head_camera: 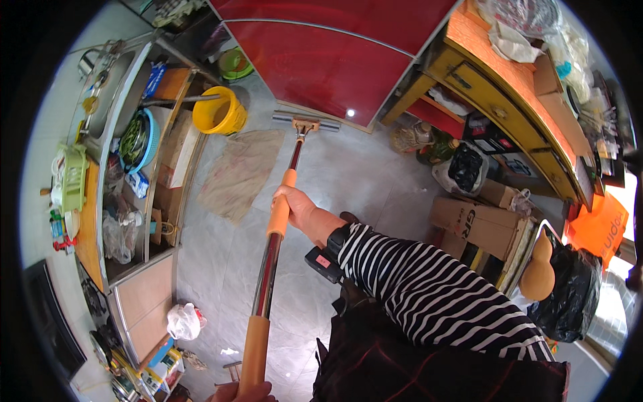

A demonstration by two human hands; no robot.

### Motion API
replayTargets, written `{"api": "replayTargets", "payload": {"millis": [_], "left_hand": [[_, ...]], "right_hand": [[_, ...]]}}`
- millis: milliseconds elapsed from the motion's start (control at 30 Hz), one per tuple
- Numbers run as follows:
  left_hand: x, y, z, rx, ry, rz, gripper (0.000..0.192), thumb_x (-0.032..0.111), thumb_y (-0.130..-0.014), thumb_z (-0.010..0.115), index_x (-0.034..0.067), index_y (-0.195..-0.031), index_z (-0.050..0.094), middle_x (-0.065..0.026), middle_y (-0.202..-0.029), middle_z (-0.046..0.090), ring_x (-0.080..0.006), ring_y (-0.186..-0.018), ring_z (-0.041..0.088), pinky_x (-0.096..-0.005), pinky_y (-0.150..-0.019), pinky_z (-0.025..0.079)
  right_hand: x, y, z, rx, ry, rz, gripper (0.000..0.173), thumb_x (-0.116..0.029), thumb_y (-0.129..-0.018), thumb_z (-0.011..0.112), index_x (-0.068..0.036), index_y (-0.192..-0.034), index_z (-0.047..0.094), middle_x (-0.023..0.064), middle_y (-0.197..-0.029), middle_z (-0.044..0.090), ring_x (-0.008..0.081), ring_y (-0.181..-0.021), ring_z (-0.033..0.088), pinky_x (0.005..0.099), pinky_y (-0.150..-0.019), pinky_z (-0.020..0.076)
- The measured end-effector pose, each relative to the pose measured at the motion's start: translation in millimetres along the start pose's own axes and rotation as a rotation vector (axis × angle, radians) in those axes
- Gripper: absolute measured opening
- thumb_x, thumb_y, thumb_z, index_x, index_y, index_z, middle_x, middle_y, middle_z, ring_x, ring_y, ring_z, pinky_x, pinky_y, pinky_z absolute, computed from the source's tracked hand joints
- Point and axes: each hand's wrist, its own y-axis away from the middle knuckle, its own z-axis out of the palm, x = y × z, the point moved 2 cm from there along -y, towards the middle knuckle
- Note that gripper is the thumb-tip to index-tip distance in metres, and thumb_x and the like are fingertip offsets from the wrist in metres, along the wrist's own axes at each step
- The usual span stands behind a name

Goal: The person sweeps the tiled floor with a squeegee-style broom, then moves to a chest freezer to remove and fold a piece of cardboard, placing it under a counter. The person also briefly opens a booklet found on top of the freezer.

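A long-handled mop with a flat grey head and an orange bracket reaches across the grey tile floor. Its head lies by the foot of the red glossy cabinet front. My right hand is wrapped around the orange sleeve midway along the metal pole. At the bottom edge, my left hand grips the lower orange handle and is partly cut off by the frame. A beige cloth lies flat on the floor, left of the pole.
Left, a yellow bucket stands beside open shelving under a sink. A white plastic bag lies on the floor. Right, bottles, a lined bin and cardboard boxes sit beside and below a yellow wooden desk.
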Motion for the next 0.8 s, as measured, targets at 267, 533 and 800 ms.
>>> {"api": "replayTargets", "payload": {"millis": [267,533,800], "left_hand": [[1,6,15,-0.039,0.167,0.097,0.018,-0.003,-0.072,0.073,0.004,-0.085,0.061,-0.0138,-0.094,0.069,-0.0279,-0.071,0.067,-0.036,-0.059,0.055],[28,10,25,-0.112,0.142,0.133,0.018,0.002,-0.069,0.076,0.007,-0.082,0.065,-0.0073,-0.097,0.07,-0.0274,-0.069,0.066,-0.0341,-0.052,0.052],[41,72,31,-0.085,0.103,-0.011,0.019,0.0,-0.07,0.076,0.006,-0.084,0.064,-0.0077,-0.1,0.07,-0.0297,-0.076,0.067,-0.0367,-0.059,0.055]], "right_hand": [[-4,52,-72,0.164,-0.056,-0.012,0.024,-0.007,-0.076,0.066,-0.001,-0.095,0.052,0.0123,-0.085,0.057,0.0279,-0.076,0.061,0.0399,-0.074,0.054],[-20,106,-114,0.131,-0.14,-0.074,0.017,-0.008,-0.076,0.064,-0.004,-0.087,0.051,0.0111,-0.076,0.055,0.0256,-0.07,0.056,0.0403,-0.071,0.0508],[19,118,-127,0.271,-0.066,-0.023,0.013,-0.003,-0.077,0.059,-0.004,-0.083,0.048,0.0119,-0.073,0.053,0.0268,-0.065,0.054,0.0419,-0.066,0.0503]]}}
